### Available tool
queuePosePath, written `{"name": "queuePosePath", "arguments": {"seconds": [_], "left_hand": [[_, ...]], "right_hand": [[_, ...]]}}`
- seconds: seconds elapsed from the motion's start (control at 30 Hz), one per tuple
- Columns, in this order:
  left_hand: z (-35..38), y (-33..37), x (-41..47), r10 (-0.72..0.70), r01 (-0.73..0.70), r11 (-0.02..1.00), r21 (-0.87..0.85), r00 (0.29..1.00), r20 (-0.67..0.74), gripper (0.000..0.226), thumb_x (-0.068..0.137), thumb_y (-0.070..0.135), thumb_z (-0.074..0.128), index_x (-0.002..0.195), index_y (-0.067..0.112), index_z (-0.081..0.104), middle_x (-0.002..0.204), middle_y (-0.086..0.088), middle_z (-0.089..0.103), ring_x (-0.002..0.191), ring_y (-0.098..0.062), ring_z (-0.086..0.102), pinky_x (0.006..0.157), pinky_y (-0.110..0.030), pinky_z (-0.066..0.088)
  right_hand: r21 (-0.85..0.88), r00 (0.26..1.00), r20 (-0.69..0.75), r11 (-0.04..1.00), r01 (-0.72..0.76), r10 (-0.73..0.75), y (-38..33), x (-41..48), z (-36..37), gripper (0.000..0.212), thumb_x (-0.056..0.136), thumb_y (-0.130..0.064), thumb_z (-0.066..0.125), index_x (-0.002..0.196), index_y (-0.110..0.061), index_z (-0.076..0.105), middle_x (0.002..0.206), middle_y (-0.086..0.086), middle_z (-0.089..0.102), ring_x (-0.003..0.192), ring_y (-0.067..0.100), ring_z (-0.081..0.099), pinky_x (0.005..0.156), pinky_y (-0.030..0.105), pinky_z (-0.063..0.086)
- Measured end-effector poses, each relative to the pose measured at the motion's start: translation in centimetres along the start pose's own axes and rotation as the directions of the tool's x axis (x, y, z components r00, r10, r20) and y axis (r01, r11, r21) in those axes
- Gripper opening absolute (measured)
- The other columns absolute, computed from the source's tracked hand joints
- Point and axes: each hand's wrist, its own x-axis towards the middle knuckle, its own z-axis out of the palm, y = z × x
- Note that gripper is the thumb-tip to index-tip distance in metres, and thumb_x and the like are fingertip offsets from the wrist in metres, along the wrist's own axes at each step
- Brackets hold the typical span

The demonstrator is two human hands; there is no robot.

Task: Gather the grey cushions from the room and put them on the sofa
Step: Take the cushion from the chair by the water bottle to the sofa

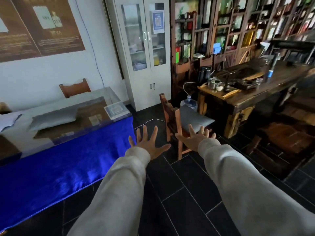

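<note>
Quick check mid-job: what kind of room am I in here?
Probably a tea room or shop office: a wooden tea table with teaware on a tray, crowded display shelves behind it, and a glass-door cabinet.

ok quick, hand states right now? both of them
Left hand: open, fingers spread, holding nothing.
Right hand: open, fingers spread, holding nothing, stretched toward the grey cushion on the chair.
</note>
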Motion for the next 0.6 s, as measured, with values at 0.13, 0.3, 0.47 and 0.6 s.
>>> {"name": "queuePosePath", "arguments": {"seconds": [0.13, 0.3, 0.47, 0.6], "left_hand": [[1.8, 3.8, 6.9, 0.045, -0.048, 0.998, 0.027, 0.994, 0.096, 0.110, 0.070, 0.100, 0.026, 0.155, 0.047, -0.021, 0.167, -0.003, -0.032, 0.152, -0.031, -0.030, 0.116, -0.065, -0.015], [4.4, 8.0, 17.0, 0.109, -0.129, 0.988, 0.081, 0.971, 0.212, 0.118, 0.063, 0.102, 0.026, 0.154, 0.046, -0.023, 0.166, -0.005, -0.032, 0.151, -0.032, -0.032, 0.116, -0.065, -0.015], [4.6, 12.3, 29.4, 0.190, -0.212, 0.976, 0.057, 0.946, 0.264, 0.127, 0.052, 0.103, 0.020, 0.156, 0.043, -0.021, 0.167, -0.009, -0.031, 0.151, -0.034, -0.031, 0.115, -0.067, -0.015], [3.7, 14.4, 39.5, 0.220, -0.255, 0.964, 0.073, 0.923, 0.316, 0.121, 0.061, 0.102, 0.022, 0.157, 0.041, -0.020, 0.167, -0.011, -0.030, 0.153, -0.036, -0.027, 0.116, -0.067, -0.013]], "right_hand": [[-0.004, 0.996, 0.070, 0.998, -0.058, 0.058, 3.0, 5.9, 0.9, 0.124, 0.058, -0.107, 0.006, 0.164, -0.043, -0.010, 0.175, 0.017, -0.011, 0.160, 0.042, -0.009, 0.123, 0.066, -0.009], [0.018, 0.977, 0.149, 0.987, -0.160, 0.156, 6.6, 13.4, 1.2, 0.131, 0.050, -0.107, 0.005, 0.163, -0.044, -0.012, 0.175, 0.015, -0.008, 0.161, 0.039, -0.004, 0.123, 0.064, -0.008], [-0.005, 0.942, 0.177, 0.957, -0.290, 0.286, 9.7, 23.9, 0.2, 0.118, 0.066, -0.105, 0.011, 0.164, -0.042, -0.010, 0.176, 0.014, 0.000, 0.161, 0.037, 0.004, 0.124, 0.062, -0.003], [0.029, 0.917, 0.223, 0.938, -0.346, 0.332, 10.4, 32.0, -1.6, 0.114, 0.068, -0.104, 0.013, 0.161, -0.046, -0.014, 0.176, 0.015, 0.001, 0.161, 0.038, 0.006, 0.124, 0.063, -0.002]]}}
